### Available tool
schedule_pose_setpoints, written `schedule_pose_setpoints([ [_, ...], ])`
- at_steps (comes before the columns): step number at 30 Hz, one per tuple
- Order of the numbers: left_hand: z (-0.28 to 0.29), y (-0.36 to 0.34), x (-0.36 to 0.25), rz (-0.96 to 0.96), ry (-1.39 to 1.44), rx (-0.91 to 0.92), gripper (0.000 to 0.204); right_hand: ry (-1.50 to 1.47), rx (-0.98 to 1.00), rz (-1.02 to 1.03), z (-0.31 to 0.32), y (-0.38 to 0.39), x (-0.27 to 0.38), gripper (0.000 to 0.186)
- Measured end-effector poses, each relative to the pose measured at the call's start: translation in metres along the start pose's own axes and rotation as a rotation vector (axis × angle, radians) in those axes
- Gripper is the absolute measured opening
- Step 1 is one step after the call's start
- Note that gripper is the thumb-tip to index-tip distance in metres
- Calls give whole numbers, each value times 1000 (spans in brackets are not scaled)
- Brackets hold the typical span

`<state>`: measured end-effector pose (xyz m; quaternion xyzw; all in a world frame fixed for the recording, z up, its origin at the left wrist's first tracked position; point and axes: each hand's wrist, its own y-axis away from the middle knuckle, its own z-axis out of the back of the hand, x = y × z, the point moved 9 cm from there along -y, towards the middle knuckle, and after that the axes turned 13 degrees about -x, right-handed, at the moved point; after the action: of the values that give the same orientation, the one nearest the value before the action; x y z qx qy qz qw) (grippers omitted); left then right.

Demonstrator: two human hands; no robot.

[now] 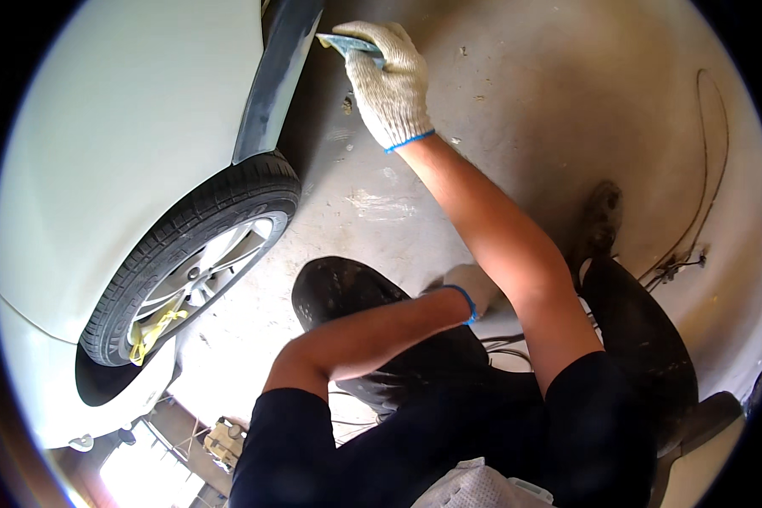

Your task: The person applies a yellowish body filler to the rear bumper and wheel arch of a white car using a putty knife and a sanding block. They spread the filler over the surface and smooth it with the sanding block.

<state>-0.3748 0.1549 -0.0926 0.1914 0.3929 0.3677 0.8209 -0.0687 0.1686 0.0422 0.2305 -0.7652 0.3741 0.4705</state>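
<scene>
Stretched out toward the car's side, my right hand (389, 80) wears a knitted off-white glove with a blue cuff. Its fingers and thumb are closed on a flat greenish spreader (353, 46), which has some yellowish stuff at its tip. Just left of the spreader runs a dark grey, patchy sill strip (273, 85) on the white car (135, 110); a small gap shows between them. My left hand (472, 288), gloved the same way, is down by my knees, partly behind my right forearm. Its fingers are hidden.
A car wheel (199, 271) with a black tyre stands near my left knee, a yellow ribbon (154, 334) tied at its spokes. Cables (703, 169) lie on the stained concrete floor (525, 102) at right. A beige object (224, 442) sits at lower left.
</scene>
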Motion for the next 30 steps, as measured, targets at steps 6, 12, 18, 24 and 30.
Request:
schedule_pose_setpoints([
  [6,-12,21,16,163,46,100,22,62,-162,63,-15,-1,-8,35],
  [12,-18,26,29,177,57,94,24,38,-202,82,-12,-1,-10,33],
  [18,-16,24,32,204,93,97,24,61,-129,63,-24,4,-11,34],
  [24,-7,21,29,213,86,95,25,71,-204,88,-17,-14,-13,36],
  [30,-9,22,29,198,87,93,25,81,-210,99,-16,-15,-10,37],
])
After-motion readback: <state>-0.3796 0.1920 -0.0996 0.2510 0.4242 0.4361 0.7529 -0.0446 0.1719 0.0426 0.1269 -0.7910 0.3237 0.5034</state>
